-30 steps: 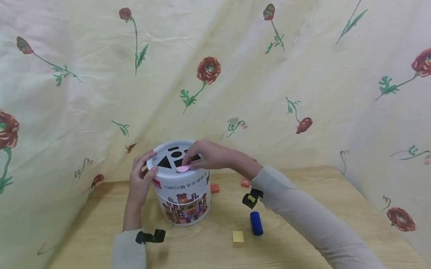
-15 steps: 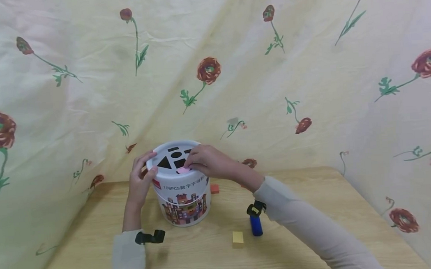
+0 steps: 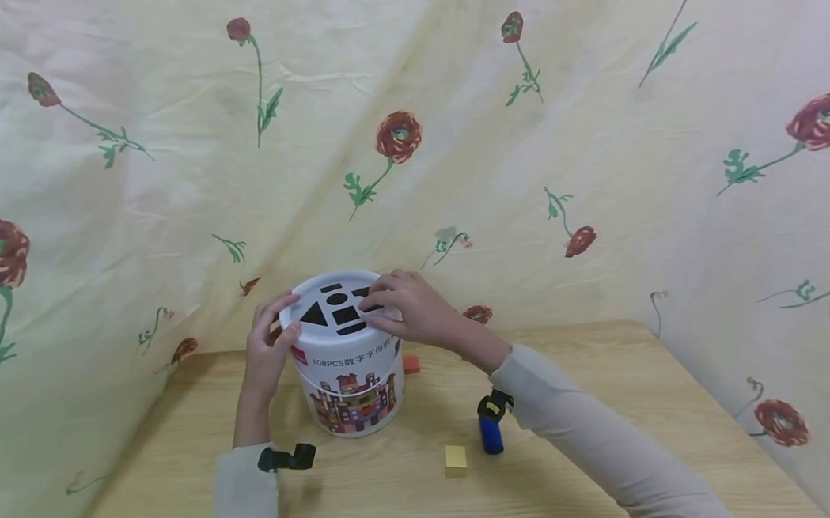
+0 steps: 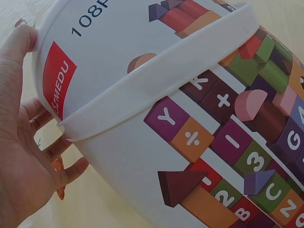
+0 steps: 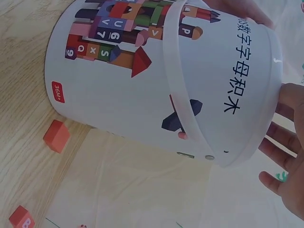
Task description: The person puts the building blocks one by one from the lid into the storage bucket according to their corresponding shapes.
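A white bucket [image 3: 356, 409] of toy blocks, with printed letters and a castle picture, stands upright on the table. Dark shaped slots cut its lid [image 3: 307, 296], among them a triangle, a circle and a square. My left hand [image 3: 266, 335] grips the lid's left rim, thumb in front and fingers round the side, as the left wrist view [image 4: 33, 156] also shows. Above the lid's right part is my right hand [image 3: 418, 310], fingers loosely bent, with nothing visible between them. The half-round slot [image 3: 351, 329] at the front shows dark. The bucket's inside is hidden.
Right of the bucket lie a yellow block [image 3: 456, 461] and a blue cylinder [image 3: 492, 438], partly covered by the right wrist camera. A red block [image 3: 411, 364] sits close to the bucket; another red block [image 5: 22, 217] lies farther off. Flowered cloth [image 3: 495, 167] hangs behind.
The pink block that my right hand was pushing into the front slot has gone out of sight. My right hand has drawn back slightly rightward. My left hand stays on the rim.
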Demonstrator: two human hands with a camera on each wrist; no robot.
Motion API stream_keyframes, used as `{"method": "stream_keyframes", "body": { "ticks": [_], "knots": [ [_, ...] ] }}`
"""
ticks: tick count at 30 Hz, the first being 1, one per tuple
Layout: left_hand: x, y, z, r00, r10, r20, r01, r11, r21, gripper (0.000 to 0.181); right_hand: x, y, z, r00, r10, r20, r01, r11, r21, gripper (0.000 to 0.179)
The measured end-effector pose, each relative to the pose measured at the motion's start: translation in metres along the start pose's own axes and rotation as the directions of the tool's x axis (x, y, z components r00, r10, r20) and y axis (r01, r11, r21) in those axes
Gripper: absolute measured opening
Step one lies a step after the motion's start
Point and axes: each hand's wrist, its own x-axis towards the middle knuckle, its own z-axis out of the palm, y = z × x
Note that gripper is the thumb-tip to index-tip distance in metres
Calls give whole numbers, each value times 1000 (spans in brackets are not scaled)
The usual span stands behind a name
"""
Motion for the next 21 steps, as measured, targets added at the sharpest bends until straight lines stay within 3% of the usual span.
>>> {"method": "stream_keyframes", "body": {
  "ticks": [10,21],
  "knots": [
    [0,1,0,1000,-7,-2,7,1000,3,46,-3,1,3,998,39,-54,-37,999,34,23],
    [1,0,0,1000,-5,-1,5,1000,-3,46,-10,18,8,981,50,-186,-24,990,142,27]
  ]
}}
